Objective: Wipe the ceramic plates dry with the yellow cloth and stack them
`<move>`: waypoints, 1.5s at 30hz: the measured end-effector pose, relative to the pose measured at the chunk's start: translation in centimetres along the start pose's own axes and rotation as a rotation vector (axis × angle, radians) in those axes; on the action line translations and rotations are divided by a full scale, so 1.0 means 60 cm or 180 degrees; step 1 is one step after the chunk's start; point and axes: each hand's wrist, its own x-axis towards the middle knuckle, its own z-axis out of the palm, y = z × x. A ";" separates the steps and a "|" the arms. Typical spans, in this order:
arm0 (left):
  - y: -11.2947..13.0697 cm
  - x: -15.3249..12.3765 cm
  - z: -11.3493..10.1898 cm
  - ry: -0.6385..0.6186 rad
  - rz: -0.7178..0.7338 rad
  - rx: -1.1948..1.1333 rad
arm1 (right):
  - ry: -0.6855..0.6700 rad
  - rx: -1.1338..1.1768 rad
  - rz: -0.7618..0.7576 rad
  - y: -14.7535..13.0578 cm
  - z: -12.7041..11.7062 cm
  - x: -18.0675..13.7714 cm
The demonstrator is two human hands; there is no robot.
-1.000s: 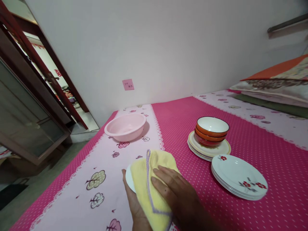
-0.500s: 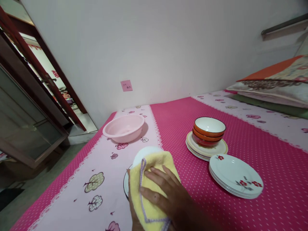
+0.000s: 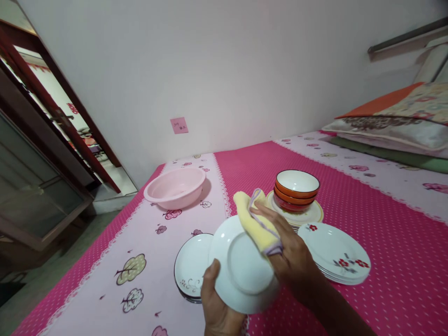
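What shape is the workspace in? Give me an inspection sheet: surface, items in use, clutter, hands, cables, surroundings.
Surface: pink-and-white patterned covering.
Items in use: white plate, tilted, underside showing; yellow cloth at its upper right edge.
Clutter: dark-rimmed plates; orange bowls stacked on yellow-rimmed plates; flowered plates; pink basin.
Hands: left hand grips the white plate; right hand holds the yellow cloth against it.
Cables: nothing seen.
Surroundings: white wall with pink note; pillows right; glazed door left.
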 end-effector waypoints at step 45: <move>-0.010 0.010 0.048 0.0120 0.0187 -0.0131 | 0.0221 -0.0180 0.0087 0.016 0.042 -0.014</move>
